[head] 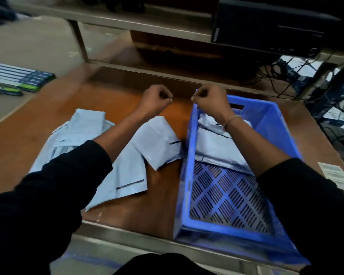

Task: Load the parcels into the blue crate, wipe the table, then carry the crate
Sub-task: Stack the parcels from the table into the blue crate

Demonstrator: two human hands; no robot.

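Note:
A blue plastic crate (189, 175) with a slotted floor stands on the right of the brown table (163, 187). Pale grey parcels (216, 147) lie in its far half. More grey parcels (159, 143) lie loose on the table to the crate's left, overlapping each other. My left hand (156, 100) is raised above the table's far middle, fingers curled into a fist with nothing in it. My right hand (211, 99) hovers over the crate's far left corner, also closed and holding nothing. Dark sleeves cover both forearms.
A metal shelf frame (81, 40) rises behind the table, carrying a black box (266, 26) at the upper right. Tangled cables (286, 76) hang at the far right. Striped flat packs (18, 78) lie at the left. A white label (334, 175) sticks to the table's right edge.

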